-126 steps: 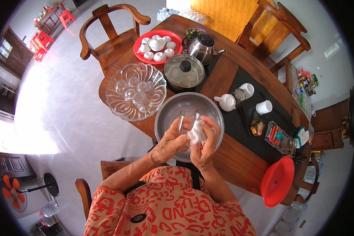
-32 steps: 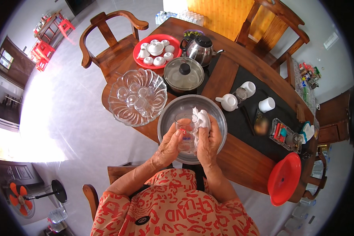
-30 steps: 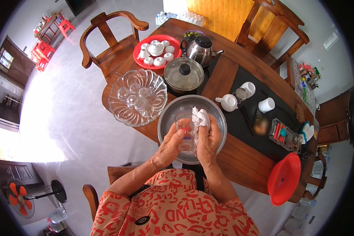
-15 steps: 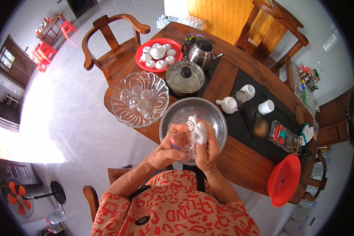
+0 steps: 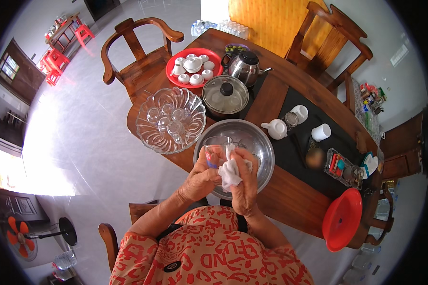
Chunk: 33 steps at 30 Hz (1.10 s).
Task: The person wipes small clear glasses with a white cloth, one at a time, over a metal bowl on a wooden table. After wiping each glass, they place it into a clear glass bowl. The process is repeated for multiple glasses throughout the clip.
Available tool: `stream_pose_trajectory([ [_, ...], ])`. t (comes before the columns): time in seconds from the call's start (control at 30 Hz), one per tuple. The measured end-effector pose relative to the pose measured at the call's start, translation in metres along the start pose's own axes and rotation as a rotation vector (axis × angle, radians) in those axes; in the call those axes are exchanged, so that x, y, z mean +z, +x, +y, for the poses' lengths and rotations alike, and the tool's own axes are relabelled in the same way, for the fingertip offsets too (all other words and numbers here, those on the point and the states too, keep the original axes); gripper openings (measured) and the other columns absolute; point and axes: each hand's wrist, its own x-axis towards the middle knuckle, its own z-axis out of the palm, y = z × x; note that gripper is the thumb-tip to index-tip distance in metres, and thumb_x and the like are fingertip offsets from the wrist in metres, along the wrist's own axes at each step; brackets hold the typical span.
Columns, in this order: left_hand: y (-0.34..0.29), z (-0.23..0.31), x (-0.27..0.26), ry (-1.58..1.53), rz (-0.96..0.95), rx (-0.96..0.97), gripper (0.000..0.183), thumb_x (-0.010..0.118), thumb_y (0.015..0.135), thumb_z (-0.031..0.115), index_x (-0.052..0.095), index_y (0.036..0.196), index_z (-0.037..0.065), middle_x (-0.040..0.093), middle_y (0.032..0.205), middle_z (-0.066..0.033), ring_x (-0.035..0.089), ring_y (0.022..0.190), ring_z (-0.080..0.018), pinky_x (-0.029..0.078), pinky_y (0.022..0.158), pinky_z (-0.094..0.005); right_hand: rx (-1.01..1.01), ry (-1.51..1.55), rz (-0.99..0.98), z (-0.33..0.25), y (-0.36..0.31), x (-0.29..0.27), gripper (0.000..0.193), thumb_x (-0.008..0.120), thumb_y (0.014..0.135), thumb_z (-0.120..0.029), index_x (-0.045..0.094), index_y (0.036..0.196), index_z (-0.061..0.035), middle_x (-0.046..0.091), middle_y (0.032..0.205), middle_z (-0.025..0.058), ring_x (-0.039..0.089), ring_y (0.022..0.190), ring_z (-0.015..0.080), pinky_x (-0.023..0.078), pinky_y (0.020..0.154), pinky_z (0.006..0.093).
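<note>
My left hand [image 5: 200, 179] is closed round a clear drinking glass [image 5: 216, 144], held tilted over a stainless steel basin [image 5: 266, 159]. In my right hand [image 5: 246, 183] is a bunched white cloth [image 5: 230, 173], its folds pressed against the side and rim of the glass. Part of the glass is hidden behind my fingers and the cloth. Inside the basin, under my hands, some glassware seems to lie, mostly covered. Left of the basin stands a fluted glass bowl [image 5: 147, 130] with several small glasses [image 5: 175, 129] in it.
Behind the basin are a lidded pot [image 5: 225, 97], a steel kettle [image 5: 244, 69] and a red tray [image 5: 205, 53] of white teaware. To the right stand a white teapot [image 5: 276, 128], white cups [image 5: 321, 132] and a glass tray [image 5: 336, 167]. A red basin [image 5: 341, 221] rests at the table's right edge.
The glass has turned and tipped in my left hand. My right hand has moved the cloth lower, across the front of the glass. The things on the table stay put.
</note>
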Motion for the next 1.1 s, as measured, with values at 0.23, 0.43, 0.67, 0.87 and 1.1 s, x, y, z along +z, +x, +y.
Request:
stream_pose_trajectory([
  [0.23,0.000,0.002,0.008,0.117,-0.075,-0.039,0.060,0.055,0.083,0.004,0.031,0.137,0.011,0.044,0.125,-0.0068,0.047,0.114,-0.0189,0.046,0.087,-0.0316,0.088,0.072,0.171,0.004,0.012,0.003,0.026,0.053,0.092,-0.012,0.053,0.115,0.0004,0.053,0.108,0.0134,0.054,0.093,0.0200,0.045,0.080,0.0303],
  [0.43,-0.002,0.002,0.011,0.432,-0.056,0.001,0.063,0.066,0.077,-0.002,0.038,0.133,0.009,0.047,0.119,-0.0064,0.048,0.111,-0.0172,0.046,0.087,-0.0314,0.497,0.578,0.060,0.031,0.012,-0.012,0.029,0.049,0.096,-0.016,0.055,0.120,0.0000,0.058,0.102,0.0057,0.053,0.085,0.0095,0.044,0.074,0.0240],
  [0.67,0.008,0.000,0.007,0.699,-0.006,0.040,0.053,0.071,0.074,-0.003,0.042,0.117,0.008,0.051,0.108,-0.0055,0.051,0.106,-0.0155,0.047,0.085,-0.0301,0.484,0.631,0.073,0.025,0.009,-0.015,0.030,0.050,0.094,-0.013,0.055,0.119,0.0019,0.058,0.108,0.0082,0.054,0.093,0.0117,0.044,0.078,0.0246],
  [0.87,0.008,0.002,0.011,0.329,-0.044,-0.101,0.054,0.071,0.076,-0.002,0.040,0.118,0.009,0.053,0.108,-0.0059,0.056,0.099,-0.0148,0.049,0.083,-0.0312,0.111,0.114,0.107,0.011,-0.001,-0.012,0.029,0.050,0.092,-0.016,0.055,0.114,0.0018,0.053,0.111,0.0133,0.053,0.098,0.0210,0.044,0.081,0.0307],
  [1.1,0.008,0.006,0.029,0.554,-0.105,-0.079,0.054,0.072,0.071,-0.004,0.042,0.114,0.009,0.050,0.105,-0.0024,0.050,0.100,-0.0116,0.046,0.084,-0.0272,0.443,0.543,0.255,0.017,0.010,-0.013,0.027,0.051,0.096,-0.019,0.051,0.116,-0.0006,0.055,0.105,0.0044,0.053,0.090,0.0097,0.044,0.079,0.0239],
])
